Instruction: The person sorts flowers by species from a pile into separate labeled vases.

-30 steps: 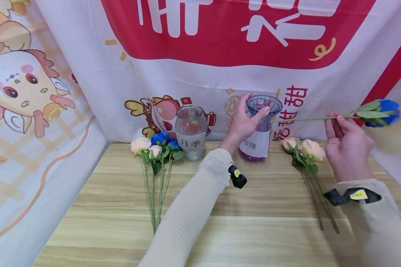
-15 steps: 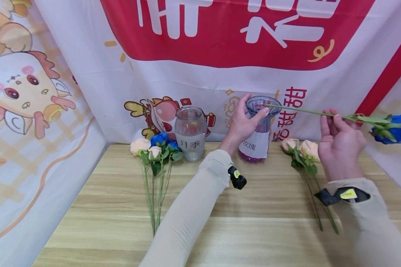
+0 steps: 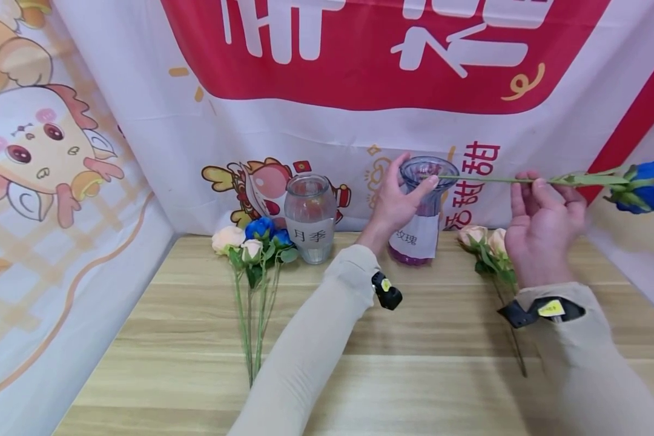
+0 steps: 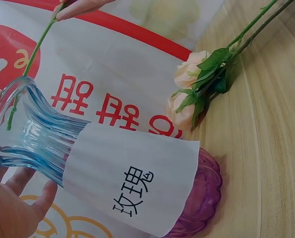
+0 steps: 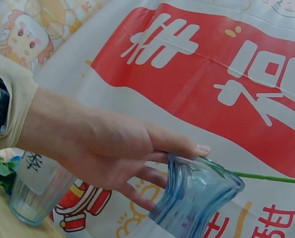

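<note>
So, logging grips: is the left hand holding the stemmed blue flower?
No, the right hand holds that flower, the left hand a flared bluish glass vase.

Clock centred on flared vase [image 3: 429, 204]: I see blue glass above, purple at base. 3 o'clock: rose [image 3: 647, 186], deep blue on green stem. 9 o'clock: bunch [image 3: 252, 250], peach and blue. 12 o'clock: banner [image 3: 360, 79], red and white. 6 o'clock: table [image 3: 425, 369], tan, streaked grain.

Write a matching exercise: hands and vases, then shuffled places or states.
1. left hand
2. right hand
3. clear rounded glass vase
4. flared blue-and-purple glass vase

A. green stem inside its mouth
B. holding a vase near its rim
C. beside a blue-and-peach flower bunch
D. holding a blue flower by its stem

Pairs: 1B, 2D, 3C, 4A
</note>
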The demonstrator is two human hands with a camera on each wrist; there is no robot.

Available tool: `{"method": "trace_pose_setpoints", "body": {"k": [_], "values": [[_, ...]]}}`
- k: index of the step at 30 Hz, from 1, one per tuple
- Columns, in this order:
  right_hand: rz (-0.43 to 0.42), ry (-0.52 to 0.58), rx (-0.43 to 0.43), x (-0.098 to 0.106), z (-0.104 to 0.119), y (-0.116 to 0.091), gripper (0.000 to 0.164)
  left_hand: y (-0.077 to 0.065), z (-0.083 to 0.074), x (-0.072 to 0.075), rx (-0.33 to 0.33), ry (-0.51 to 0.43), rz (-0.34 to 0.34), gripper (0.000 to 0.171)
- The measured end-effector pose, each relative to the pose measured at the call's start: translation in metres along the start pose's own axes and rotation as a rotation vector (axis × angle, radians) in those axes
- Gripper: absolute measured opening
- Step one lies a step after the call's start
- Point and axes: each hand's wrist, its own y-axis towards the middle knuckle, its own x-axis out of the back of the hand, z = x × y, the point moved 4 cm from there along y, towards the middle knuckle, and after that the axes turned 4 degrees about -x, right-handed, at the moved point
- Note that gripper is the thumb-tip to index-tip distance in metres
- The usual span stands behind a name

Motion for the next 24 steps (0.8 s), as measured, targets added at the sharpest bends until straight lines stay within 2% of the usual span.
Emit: {"method": "trace_pose_setpoints", "body": {"k": [6, 12, 24], "values": [[0.02, -0.014, 0.046, -0.01, -0.005, -0.006, 0.034, 0.001, 0.0, 0.0, -0.001, 0.003, 0.001, 0.074], [0.041, -0.063, 0.05, -0.017, -0.016, -0.009, 0.038, 0.0, 0.002, 0.0, -0.005, 0.003, -0.002, 0.075], [0.018, -0.07, 0.07, -0.021, -0.025, 0.0, 0.038, 0.002, 0.002, 0.0, -0.032, 0.008, 0.007, 0.076]]}}
